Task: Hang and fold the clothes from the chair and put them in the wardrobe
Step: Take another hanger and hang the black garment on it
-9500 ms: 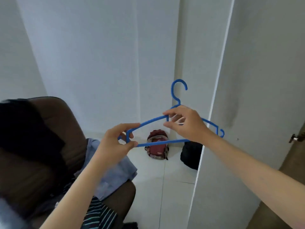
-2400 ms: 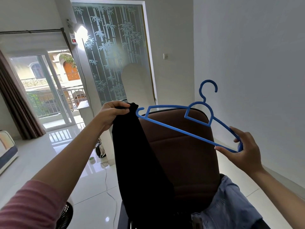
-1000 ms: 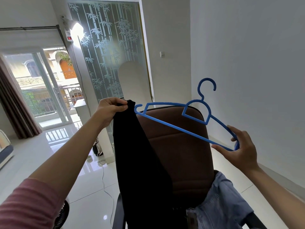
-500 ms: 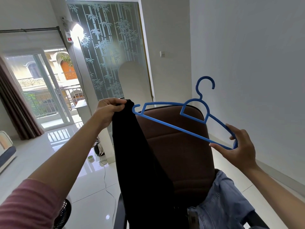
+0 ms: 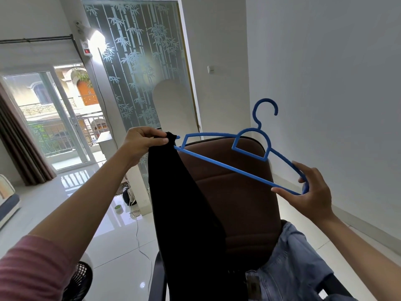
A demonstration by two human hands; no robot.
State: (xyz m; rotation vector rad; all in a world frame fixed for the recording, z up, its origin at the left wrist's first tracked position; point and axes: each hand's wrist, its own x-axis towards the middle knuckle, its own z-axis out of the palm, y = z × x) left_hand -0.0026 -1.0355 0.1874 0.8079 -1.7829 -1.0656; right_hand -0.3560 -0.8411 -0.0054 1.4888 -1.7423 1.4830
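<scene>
Our left hand (image 5: 142,142) pinches the black garment (image 5: 186,213) as the blue hanger (image 5: 238,153) tip (right hand (image 5: 310,192) gripping its far end) has now slid into the cloth beside our fingers.

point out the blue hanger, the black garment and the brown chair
blue hanger (image 5: 223,165), head view, lower bar
black garment (image 5: 184,213), head view, hanging middle
brown chair (image 5: 238,203), head view, backrest

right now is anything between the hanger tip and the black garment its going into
Nothing visible. The blue hanger's left tip already meets the top of the black garment pinched in the left hand. The right hand holds the hanger's other end, above the brown chair.
</scene>
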